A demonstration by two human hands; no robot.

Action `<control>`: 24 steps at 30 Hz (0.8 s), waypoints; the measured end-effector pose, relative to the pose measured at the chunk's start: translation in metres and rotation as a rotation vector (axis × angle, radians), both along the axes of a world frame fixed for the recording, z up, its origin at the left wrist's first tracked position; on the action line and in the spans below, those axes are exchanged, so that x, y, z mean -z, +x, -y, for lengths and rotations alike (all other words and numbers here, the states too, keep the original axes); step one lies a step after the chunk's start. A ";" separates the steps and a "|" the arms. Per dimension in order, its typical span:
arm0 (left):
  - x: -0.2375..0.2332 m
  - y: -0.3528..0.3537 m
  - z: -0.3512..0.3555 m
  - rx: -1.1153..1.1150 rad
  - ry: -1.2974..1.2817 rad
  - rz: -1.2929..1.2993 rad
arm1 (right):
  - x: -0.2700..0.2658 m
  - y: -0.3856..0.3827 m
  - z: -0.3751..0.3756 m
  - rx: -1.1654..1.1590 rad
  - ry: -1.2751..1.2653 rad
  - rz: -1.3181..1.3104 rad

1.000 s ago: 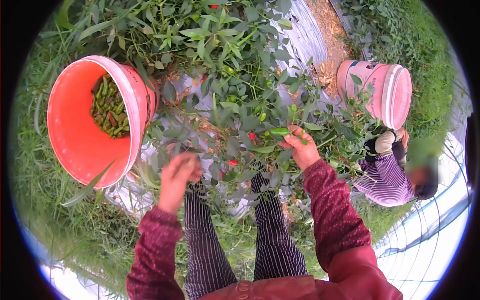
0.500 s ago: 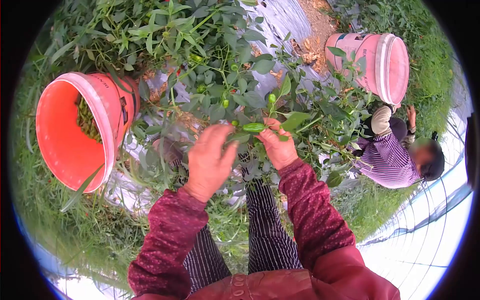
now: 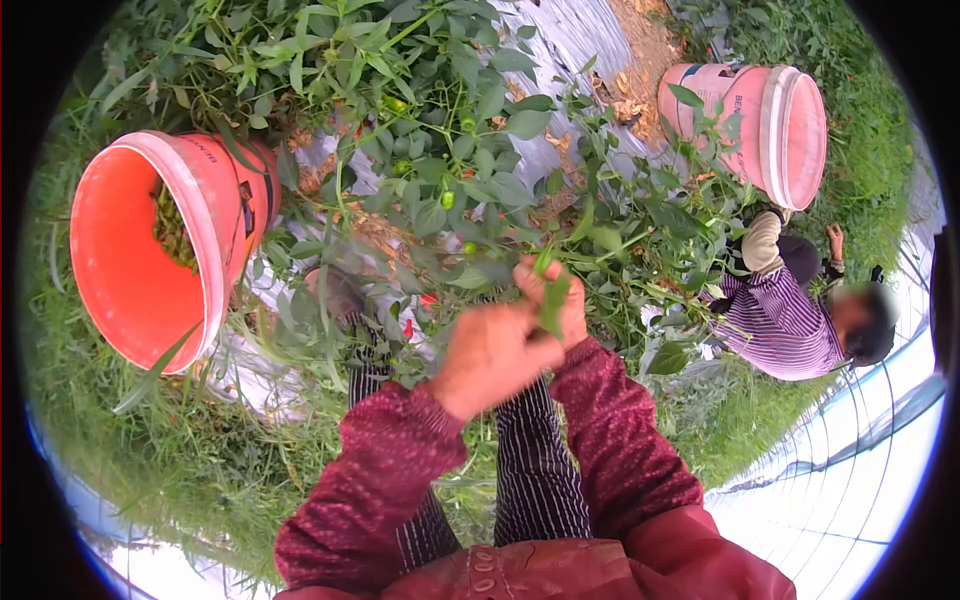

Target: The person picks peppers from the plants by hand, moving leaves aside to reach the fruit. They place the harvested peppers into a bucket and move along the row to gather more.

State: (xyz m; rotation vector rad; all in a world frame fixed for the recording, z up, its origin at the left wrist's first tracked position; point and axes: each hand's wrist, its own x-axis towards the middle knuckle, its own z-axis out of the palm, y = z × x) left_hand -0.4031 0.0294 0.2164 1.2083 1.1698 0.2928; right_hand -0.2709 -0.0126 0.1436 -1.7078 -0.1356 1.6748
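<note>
My two hands meet in front of a leafy pepper plant (image 3: 450, 130). My right hand (image 3: 565, 300) is closed on a twig that carries a green pepper (image 3: 550, 300). My left hand (image 3: 490, 355), blurred, presses against the right one with its fingers curled onto the same pepper. Small green peppers (image 3: 447, 200) hang among the leaves just above the hands. At the left an orange bucket (image 3: 215, 230) lies tilted, with several green peppers (image 3: 170, 230) inside.
A pink bucket (image 3: 790, 130) lies on its side at the upper right. Another person in a striped shirt (image 3: 785, 325) crouches at the right among the plants. Silver mulch film (image 3: 580, 40) covers the row, and grass (image 3: 170, 450) grows at the lower left.
My left hand has swung right from beside the bucket and joined the right hand at the pepper. The right hand has drawn the pepper down and closer to me.
</note>
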 end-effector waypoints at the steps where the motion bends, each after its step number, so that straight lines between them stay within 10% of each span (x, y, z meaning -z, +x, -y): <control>1: -0.008 0.000 0.009 0.138 -0.064 0.153 | 0.002 0.002 -0.002 0.001 -0.003 0.002; 3: -0.029 0.007 0.018 0.244 -0.113 0.223 | 0.008 0.007 -0.010 0.240 0.113 -0.032; 6: 0.002 -0.026 0.014 -0.224 -0.630 0.464 | 0.004 0.012 -0.009 0.332 0.086 -0.136; 12: 0.069 -0.062 -0.006 -0.222 -0.401 0.109 | 0.010 0.003 0.008 0.573 -0.006 -0.290; 17: 0.076 -0.025 -0.021 0.232 0.327 -0.269 | 0.009 0.000 -0.003 0.501 0.041 -0.288; 24: 0.067 -0.017 -0.048 0.361 0.220 -0.275 | 0.016 0.011 -0.019 0.204 0.092 -0.316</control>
